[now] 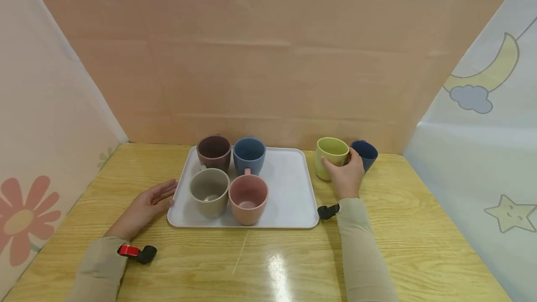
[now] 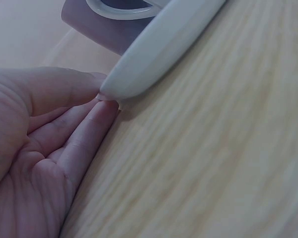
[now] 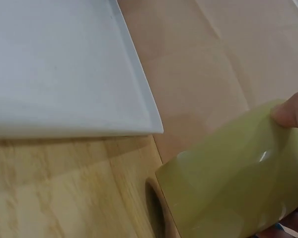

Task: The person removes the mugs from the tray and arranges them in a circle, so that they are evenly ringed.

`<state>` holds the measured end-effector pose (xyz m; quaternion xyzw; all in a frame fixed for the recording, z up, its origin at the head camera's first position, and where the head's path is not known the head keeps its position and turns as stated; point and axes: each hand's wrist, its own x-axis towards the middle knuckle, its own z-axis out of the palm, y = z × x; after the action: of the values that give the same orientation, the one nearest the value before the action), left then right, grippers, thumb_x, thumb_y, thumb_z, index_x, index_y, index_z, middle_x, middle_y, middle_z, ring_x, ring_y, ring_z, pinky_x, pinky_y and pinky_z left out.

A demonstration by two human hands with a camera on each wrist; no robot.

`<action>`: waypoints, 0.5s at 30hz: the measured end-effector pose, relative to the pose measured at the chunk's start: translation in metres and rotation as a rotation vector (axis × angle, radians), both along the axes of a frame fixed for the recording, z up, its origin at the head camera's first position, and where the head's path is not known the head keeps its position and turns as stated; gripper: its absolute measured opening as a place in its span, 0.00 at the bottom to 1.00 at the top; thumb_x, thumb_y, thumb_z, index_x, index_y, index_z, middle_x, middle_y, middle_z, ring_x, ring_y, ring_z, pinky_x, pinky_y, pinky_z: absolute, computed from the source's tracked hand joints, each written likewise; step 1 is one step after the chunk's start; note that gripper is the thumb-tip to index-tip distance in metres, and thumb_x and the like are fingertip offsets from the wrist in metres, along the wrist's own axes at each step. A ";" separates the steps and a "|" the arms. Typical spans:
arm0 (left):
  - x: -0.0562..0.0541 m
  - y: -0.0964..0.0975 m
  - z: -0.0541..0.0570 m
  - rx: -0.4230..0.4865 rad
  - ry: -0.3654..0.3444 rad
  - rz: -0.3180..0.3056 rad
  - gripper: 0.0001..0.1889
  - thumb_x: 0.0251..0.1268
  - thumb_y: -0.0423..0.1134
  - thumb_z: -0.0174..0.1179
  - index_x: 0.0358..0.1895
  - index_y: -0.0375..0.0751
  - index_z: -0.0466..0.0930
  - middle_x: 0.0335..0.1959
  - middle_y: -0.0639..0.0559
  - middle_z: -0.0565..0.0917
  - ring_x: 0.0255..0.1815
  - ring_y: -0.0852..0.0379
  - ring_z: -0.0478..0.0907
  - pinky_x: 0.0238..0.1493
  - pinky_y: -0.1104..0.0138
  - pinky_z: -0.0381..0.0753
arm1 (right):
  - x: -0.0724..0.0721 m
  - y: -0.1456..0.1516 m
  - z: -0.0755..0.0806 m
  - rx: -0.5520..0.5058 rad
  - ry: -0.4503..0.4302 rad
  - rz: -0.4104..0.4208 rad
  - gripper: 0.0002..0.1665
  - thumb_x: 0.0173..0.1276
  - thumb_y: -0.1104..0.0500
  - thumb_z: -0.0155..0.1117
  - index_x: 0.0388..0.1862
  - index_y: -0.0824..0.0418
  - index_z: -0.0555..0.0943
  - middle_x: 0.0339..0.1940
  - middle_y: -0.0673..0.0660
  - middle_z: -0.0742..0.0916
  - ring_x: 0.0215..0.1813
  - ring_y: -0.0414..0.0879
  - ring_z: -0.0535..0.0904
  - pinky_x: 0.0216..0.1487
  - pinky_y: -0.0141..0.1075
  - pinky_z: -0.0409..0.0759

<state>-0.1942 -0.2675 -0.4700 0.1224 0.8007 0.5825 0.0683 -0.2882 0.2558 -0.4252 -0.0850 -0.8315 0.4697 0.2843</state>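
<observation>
My right hand (image 1: 349,174) grips a yellow-green mug (image 1: 322,164) by its side, just right of the white tray (image 1: 289,190). The thumb is on the near side of that mug, which stands roughly upright; its handle is hidden. In the right wrist view the mug (image 3: 228,173) shows near the tray's corner. Whether its base touches the table, I cannot tell. At the tray's left edge my left hand (image 1: 144,206) rests with fingers extended, fingertips touching the rim. In the left wrist view the thumb and fingertips of that hand (image 2: 44,129) meet the tray edge (image 2: 154,54).
On the tray's left part stand a dark maroon mug (image 1: 215,153), a blue mug (image 1: 249,157), a grey-beige mug (image 1: 209,195) and a pink mug (image 1: 248,199). A navy mug (image 1: 365,153) stands behind the right hand. A tan backdrop (image 1: 260,83) closes off the table's far side.
</observation>
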 end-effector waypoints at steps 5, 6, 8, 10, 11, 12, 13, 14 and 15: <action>0.000 0.000 0.001 0.003 0.001 -0.002 0.36 0.77 0.41 0.59 0.79 0.32 0.55 0.76 0.34 0.64 0.65 0.79 0.66 0.58 0.85 0.66 | 0.000 0.002 -0.003 -0.019 -0.025 -0.021 0.48 0.54 0.51 0.82 0.69 0.68 0.71 0.60 0.66 0.78 0.62 0.58 0.75 0.63 0.52 0.76; 0.001 0.000 0.001 -0.003 0.002 0.000 0.36 0.77 0.41 0.59 0.79 0.32 0.55 0.76 0.34 0.64 0.65 0.79 0.66 0.58 0.85 0.66 | 0.000 0.002 -0.004 -0.023 -0.027 -0.022 0.48 0.54 0.51 0.81 0.70 0.68 0.71 0.60 0.66 0.77 0.62 0.58 0.75 0.63 0.52 0.76; 0.001 -0.001 0.002 -0.014 0.001 0.004 0.36 0.77 0.42 0.59 0.79 0.32 0.55 0.76 0.33 0.65 0.64 0.80 0.66 0.58 0.85 0.66 | -0.001 0.003 -0.005 -0.035 -0.030 -0.019 0.48 0.54 0.51 0.81 0.70 0.67 0.70 0.61 0.66 0.77 0.62 0.58 0.74 0.64 0.51 0.75; 0.002 -0.001 0.002 -0.018 0.000 0.007 0.36 0.77 0.42 0.59 0.79 0.32 0.55 0.75 0.33 0.65 0.64 0.80 0.66 0.57 0.85 0.66 | -0.001 0.004 -0.004 -0.049 -0.033 -0.010 0.48 0.55 0.52 0.81 0.70 0.67 0.70 0.62 0.66 0.77 0.63 0.58 0.74 0.64 0.51 0.75; 0.002 -0.001 0.003 -0.018 -0.001 0.006 0.36 0.77 0.42 0.59 0.79 0.32 0.55 0.75 0.33 0.65 0.64 0.80 0.66 0.57 0.85 0.66 | 0.000 0.005 -0.003 -0.056 -0.038 -0.002 0.48 0.55 0.52 0.81 0.70 0.68 0.70 0.62 0.66 0.77 0.63 0.58 0.74 0.64 0.51 0.75; 0.002 -0.001 0.003 -0.016 -0.003 0.005 0.36 0.77 0.42 0.59 0.79 0.32 0.55 0.76 0.33 0.65 0.64 0.80 0.66 0.57 0.85 0.66 | 0.000 0.006 -0.001 -0.063 -0.042 0.005 0.48 0.55 0.53 0.81 0.70 0.68 0.69 0.63 0.66 0.78 0.63 0.58 0.75 0.65 0.51 0.75; 0.001 0.000 0.003 -0.013 -0.004 0.003 0.36 0.77 0.42 0.59 0.79 0.32 0.55 0.76 0.33 0.64 0.64 0.80 0.67 0.57 0.85 0.67 | 0.001 0.007 0.000 -0.065 -0.050 0.013 0.48 0.55 0.53 0.81 0.70 0.68 0.69 0.63 0.66 0.78 0.63 0.57 0.75 0.65 0.51 0.75; 0.001 0.000 0.003 -0.009 -0.006 0.002 0.36 0.77 0.42 0.59 0.79 0.32 0.55 0.76 0.33 0.64 0.64 0.80 0.67 0.58 0.85 0.67 | 0.001 0.009 0.002 -0.065 -0.060 0.025 0.49 0.55 0.53 0.81 0.71 0.69 0.69 0.63 0.66 0.78 0.63 0.58 0.75 0.65 0.51 0.75; 0.001 0.000 0.002 -0.005 -0.008 0.000 0.36 0.77 0.41 0.59 0.79 0.32 0.54 0.76 0.33 0.64 0.64 0.80 0.67 0.58 0.85 0.67 | 0.002 0.010 0.004 -0.062 -0.074 0.033 0.49 0.55 0.53 0.81 0.71 0.69 0.68 0.63 0.66 0.78 0.63 0.58 0.75 0.65 0.51 0.75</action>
<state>-0.1932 -0.2673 -0.4675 0.1198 0.8018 0.5810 0.0719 -0.2860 0.2658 -0.4209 -0.0972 -0.8279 0.4963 0.2426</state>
